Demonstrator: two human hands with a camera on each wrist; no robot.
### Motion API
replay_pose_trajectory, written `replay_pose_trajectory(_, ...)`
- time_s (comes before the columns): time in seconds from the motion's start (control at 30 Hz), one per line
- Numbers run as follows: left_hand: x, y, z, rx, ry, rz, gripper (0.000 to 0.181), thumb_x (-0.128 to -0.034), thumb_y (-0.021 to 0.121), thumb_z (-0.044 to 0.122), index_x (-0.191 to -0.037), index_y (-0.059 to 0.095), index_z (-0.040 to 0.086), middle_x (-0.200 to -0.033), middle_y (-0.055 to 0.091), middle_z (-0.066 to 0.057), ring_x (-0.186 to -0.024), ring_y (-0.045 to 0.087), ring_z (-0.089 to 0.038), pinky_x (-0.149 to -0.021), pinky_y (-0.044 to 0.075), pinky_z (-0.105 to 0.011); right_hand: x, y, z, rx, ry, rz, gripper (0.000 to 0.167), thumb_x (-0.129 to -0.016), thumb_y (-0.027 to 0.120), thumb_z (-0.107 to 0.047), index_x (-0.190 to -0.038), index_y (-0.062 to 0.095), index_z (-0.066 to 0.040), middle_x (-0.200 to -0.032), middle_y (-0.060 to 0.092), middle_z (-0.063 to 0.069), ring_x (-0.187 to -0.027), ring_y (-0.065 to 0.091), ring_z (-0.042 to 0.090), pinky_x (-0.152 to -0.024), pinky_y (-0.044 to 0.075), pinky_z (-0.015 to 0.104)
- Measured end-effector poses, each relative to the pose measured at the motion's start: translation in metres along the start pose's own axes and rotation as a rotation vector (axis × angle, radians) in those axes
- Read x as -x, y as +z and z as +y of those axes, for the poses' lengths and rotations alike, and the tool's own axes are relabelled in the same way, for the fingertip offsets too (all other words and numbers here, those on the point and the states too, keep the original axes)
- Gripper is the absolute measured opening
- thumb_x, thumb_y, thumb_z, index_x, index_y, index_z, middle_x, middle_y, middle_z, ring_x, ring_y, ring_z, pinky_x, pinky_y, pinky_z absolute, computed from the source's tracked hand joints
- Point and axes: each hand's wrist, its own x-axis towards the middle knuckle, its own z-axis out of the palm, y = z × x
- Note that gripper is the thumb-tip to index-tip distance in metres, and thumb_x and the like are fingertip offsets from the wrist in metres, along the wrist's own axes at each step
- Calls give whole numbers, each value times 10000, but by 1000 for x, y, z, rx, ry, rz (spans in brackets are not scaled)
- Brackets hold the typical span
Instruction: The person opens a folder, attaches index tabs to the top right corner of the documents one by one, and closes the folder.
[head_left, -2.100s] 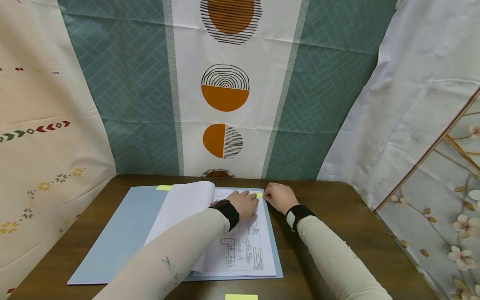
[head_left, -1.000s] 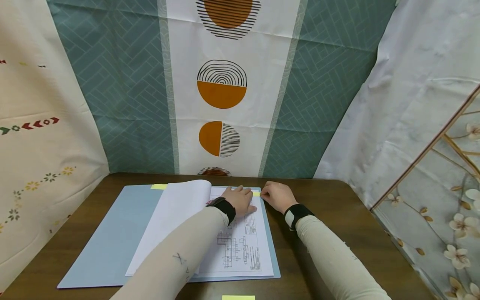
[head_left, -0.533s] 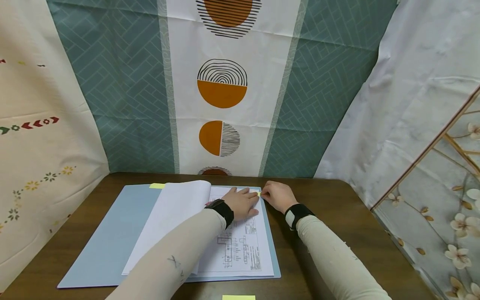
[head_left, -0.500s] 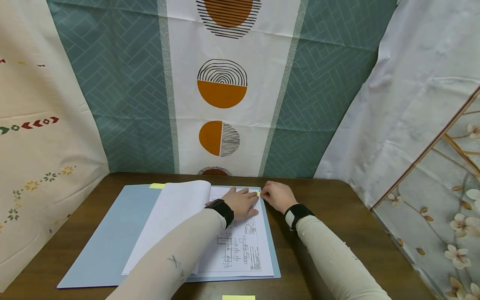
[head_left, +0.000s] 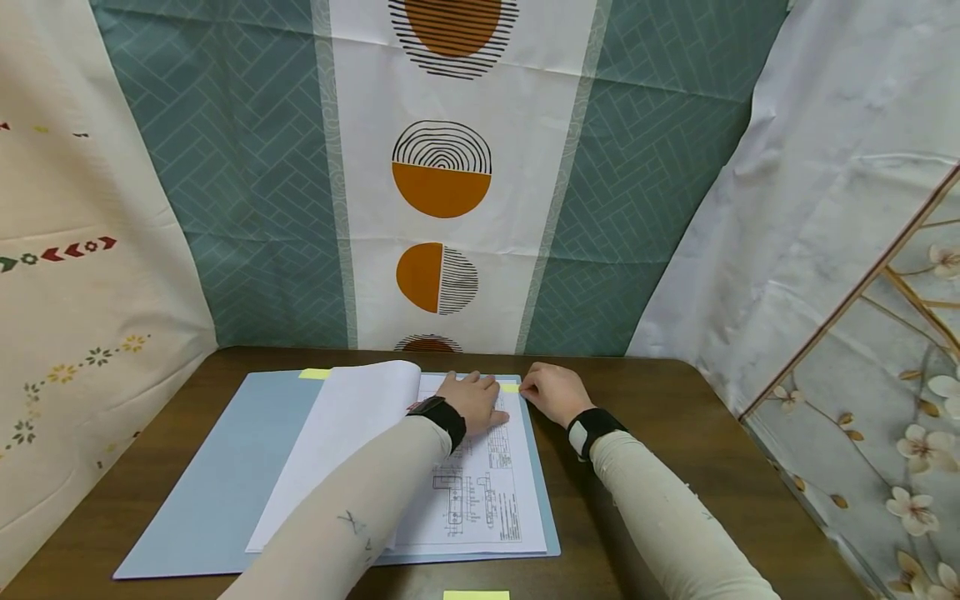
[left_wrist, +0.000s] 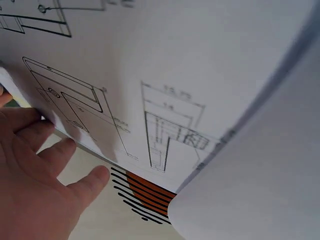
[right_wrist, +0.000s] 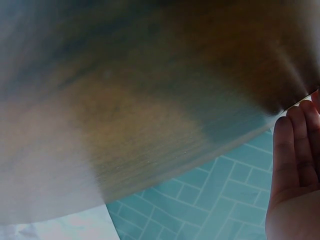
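Observation:
A light blue folder (head_left: pixel 202 483) lies unfolded on the table, with white sheets of technical drawings (head_left: pixel 480 500) on its right side. One sheet (head_left: pixel 345 442) is turned over to the left. My left hand (head_left: pixel 468 404) rests on the drawing near its top edge, fingers straight and spread; the left wrist view shows its fingertips at the paper's edge. Beyond them, a yellow sticky note (head_left: pixel 510 387) lies at the sheet's top right corner. My right hand (head_left: pixel 557 393) pinches the note's right end; its fingertips are partly cut off in the right wrist view.
Another yellow sticky note (head_left: pixel 315 374) shows at the folder's top, left of the turned sheet. A further yellow note (head_left: pixel 476 595) lies at the near table edge. The brown table (head_left: pixel 645 467) ends at a patterned curtain (head_left: pixel 442 275) behind.
My left hand has shifted slightly left since half a second ago, uncovering more of the yellow sticky note. The right hand stays in place. The turned sheet lies further left than at first.

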Motion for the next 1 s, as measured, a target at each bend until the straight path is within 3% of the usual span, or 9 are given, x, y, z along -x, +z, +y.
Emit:
replay_pose_trajectory(0.17, 16, -9, -2, -47, -10, 26, 738, -1096, 564, 635, -1653, 518, 154, -1711, 481, -17, -1605, 391, -284, -1269, 313, -615, -2, 0, -2, -3, -4, 16, 67, -985, 860, -140, -1047, 874, -118, -1030, 764, 15, -952, 741, 224, -954, 613, 407)
replay_pose_trajectory(0.37, 24, -4, -4, -95, 3, 54, 753, -1077, 600, 642, -1633, 540, 139, -1688, 510, -35, -1590, 414, -301, -1253, 353, -587, -3, -1, -1, 11, -4, 19, 72, -988, 857, -138, -1057, 875, -126, -1027, 754, 3, -938, 729, 210, -949, 611, 405)
replay_pose_trajectory(0.47, 36, -3, -3, -111, 22, 68, 734, -1071, 617, 637, -1602, 577, 133, -1642, 561, -35, -1553, 470, -280, -1225, 404, -552, -2, -3, -2, 8, -2, 13, 76, -990, 855, -137, -1062, 874, -122, -1037, 756, 6, -941, 727, 212, -953, 610, 408)
replay_pose_trajectory(0.7, 78, -9, 0, -59, 63, 92, 691, -1060, 671, 583, -1559, 618, 108, -1587, 614, -49, -1512, 524, -273, -1208, 434, -545, -2, -6, -4, 15, 7, 0, 74, -986, 852, -120, -1056, 874, -117, -1044, 764, 17, -935, 714, 213, -951, 609, 410)
replay_pose_trajectory(1.0, 108, 0, -10, 20, 86, 109, 682, -1054, 695, 557, -1550, 620, 95, -1584, 615, -72, -1504, 528, -305, -1212, 420, -575, 11, -6, -13, 54, -27, 5, 113, -992, 836, -89, -1101, 867, -95, -1040, 757, 33, -931, 708, 218, -905, 615, 407)
